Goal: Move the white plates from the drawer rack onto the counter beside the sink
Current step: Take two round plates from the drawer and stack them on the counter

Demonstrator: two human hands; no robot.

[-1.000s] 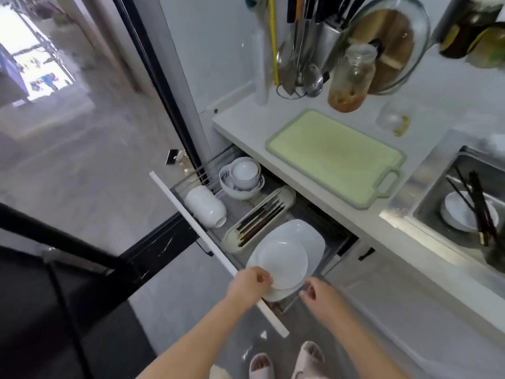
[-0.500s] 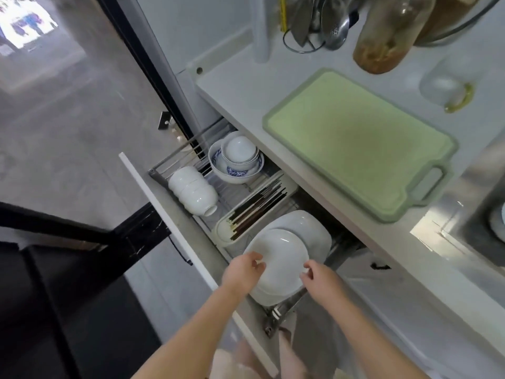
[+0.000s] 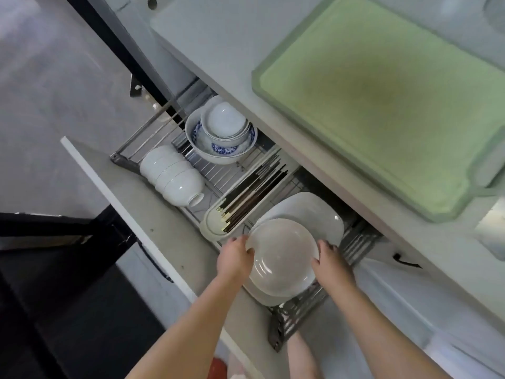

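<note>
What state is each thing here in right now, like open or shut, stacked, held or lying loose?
Drawer rack: pulled open.
Round plate: on top of the pile, gripped at both edges.
Square plate: under the round plate.
Left hand: on the round plate's left edge.
Right hand: on its right edge.
White bowls: nested, on their side.
Blue-patterned bowl: upright, smaller bowls inside.
Chopsticks: lying in a tray.
Cutting board: flat on the counter.

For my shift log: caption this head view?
Both hands, left and right, grasp round white plate in drawer rack.

Home kitchen: dish drawer (image 3: pixel 191 170), counter (image 3: pixel 218 45).
</note>
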